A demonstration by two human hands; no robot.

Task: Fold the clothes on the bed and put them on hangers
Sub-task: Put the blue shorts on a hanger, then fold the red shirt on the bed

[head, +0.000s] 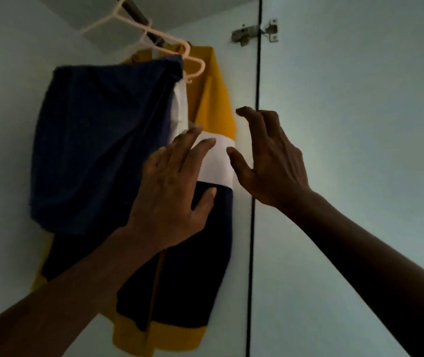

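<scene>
Inside a wardrobe, a folded dark blue garment [97,140] hangs over a pale pink hanger [193,63] on the rail [138,14]. Behind it hangs a garment in yellow, white and navy blocks [213,106]. My left hand [172,191] lies with straight fingers against the white and navy part of that garment, beside the blue one. Just right of the white band, my right hand [270,161] is raised with its fingers spread and loosely bent, holding nothing.
Two more pale hangers [113,19] hang on the rail further back. The wardrobe's side panel is at the left, and a white door [360,150] with a metal hinge [254,32] stands at the right. A dark gap runs down between door and frame.
</scene>
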